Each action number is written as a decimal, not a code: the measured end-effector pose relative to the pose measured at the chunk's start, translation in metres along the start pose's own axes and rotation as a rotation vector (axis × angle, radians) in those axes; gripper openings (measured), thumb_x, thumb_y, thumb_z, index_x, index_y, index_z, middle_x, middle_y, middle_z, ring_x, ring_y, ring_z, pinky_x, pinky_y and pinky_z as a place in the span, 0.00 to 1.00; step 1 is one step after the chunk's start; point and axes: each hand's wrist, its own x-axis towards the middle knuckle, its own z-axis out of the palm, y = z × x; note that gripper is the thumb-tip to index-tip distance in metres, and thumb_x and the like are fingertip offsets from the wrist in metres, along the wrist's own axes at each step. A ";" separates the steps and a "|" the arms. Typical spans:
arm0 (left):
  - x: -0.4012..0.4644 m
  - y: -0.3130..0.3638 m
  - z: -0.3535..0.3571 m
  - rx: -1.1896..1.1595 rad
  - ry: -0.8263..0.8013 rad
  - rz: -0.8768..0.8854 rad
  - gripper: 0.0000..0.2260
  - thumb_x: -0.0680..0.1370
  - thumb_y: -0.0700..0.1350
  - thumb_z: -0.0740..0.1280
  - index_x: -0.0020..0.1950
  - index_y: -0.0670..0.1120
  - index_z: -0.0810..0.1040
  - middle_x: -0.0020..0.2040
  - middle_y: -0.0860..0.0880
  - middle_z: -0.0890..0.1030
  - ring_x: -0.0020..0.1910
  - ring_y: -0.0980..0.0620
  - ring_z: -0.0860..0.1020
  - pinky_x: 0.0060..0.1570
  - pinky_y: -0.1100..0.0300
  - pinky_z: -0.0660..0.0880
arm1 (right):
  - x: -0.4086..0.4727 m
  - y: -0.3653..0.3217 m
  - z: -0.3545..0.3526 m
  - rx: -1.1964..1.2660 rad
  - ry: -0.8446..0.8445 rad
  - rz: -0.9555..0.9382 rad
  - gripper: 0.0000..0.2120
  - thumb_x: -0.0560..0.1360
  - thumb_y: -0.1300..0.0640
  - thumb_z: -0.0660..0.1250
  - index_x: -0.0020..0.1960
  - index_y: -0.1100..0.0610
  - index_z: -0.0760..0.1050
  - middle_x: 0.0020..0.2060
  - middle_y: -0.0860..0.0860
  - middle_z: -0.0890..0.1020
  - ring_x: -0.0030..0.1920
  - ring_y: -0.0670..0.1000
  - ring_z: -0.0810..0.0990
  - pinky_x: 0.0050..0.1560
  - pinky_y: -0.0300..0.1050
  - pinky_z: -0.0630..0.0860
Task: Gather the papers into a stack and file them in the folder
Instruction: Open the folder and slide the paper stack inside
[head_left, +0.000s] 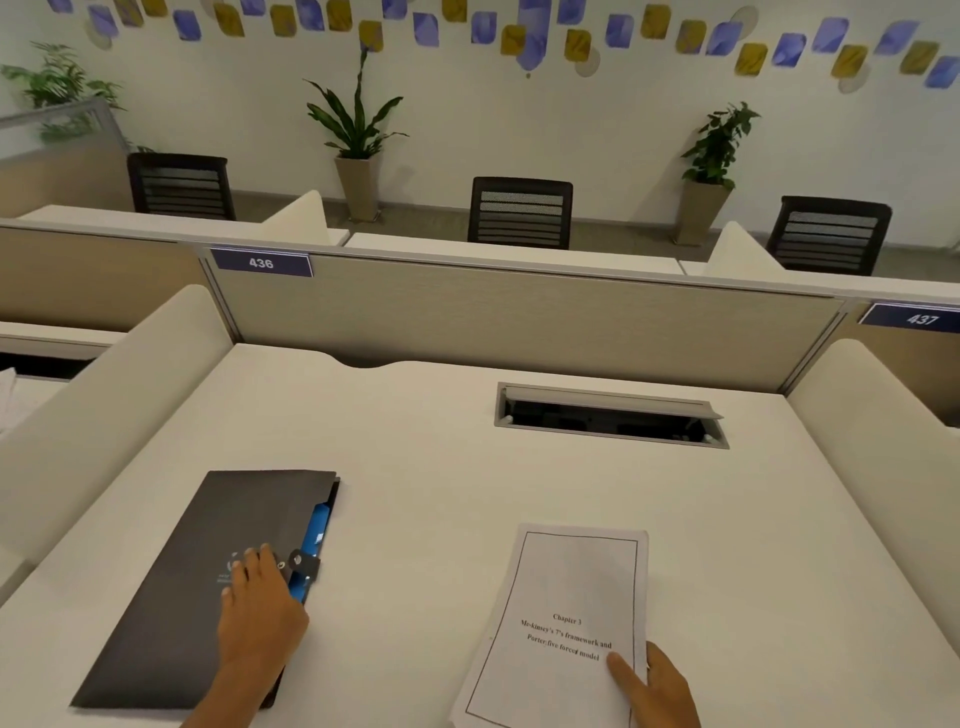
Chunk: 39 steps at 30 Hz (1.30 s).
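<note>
A dark grey folder (208, 571) lies closed on the white desk at the front left, with a blue edge showing along its right side and a snap tab there. My left hand (260, 613) rests flat on its cover near the tab, fingers spread. At the front right is a white stack of papers (566, 587) with a bordered title page reading "Chapter 3". My right hand (654, 686) grips the stack's lower right corner, thumb on top of the page.
The white desk (441, 467) has an open cable hatch (608, 415) at the back right. Beige partition panels close off the back and both sides. Office chairs and potted plants stand beyond the partition.
</note>
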 end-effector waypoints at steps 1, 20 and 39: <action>0.001 -0.001 -0.001 0.013 0.001 0.007 0.33 0.77 0.39 0.70 0.79 0.34 0.62 0.78 0.33 0.68 0.79 0.31 0.65 0.73 0.36 0.71 | -0.002 -0.001 -0.001 0.004 0.001 -0.004 0.10 0.81 0.59 0.72 0.61 0.56 0.79 0.51 0.54 0.85 0.50 0.54 0.83 0.60 0.50 0.77; -0.030 0.056 -0.071 -0.378 0.041 0.092 0.26 0.80 0.30 0.58 0.78 0.42 0.70 0.33 0.52 0.74 0.30 0.46 0.76 0.31 0.54 0.74 | -0.038 -0.076 -0.031 0.322 -0.177 -0.097 0.11 0.83 0.61 0.69 0.63 0.51 0.82 0.55 0.50 0.90 0.53 0.54 0.90 0.49 0.51 0.88; -0.101 0.198 -0.083 -0.694 -0.157 0.311 0.28 0.81 0.33 0.54 0.78 0.53 0.73 0.48 0.48 0.86 0.44 0.44 0.83 0.48 0.46 0.83 | -0.056 -0.202 -0.059 -0.100 -0.064 -0.607 0.15 0.85 0.56 0.64 0.71 0.49 0.75 0.58 0.41 0.83 0.57 0.45 0.83 0.49 0.27 0.78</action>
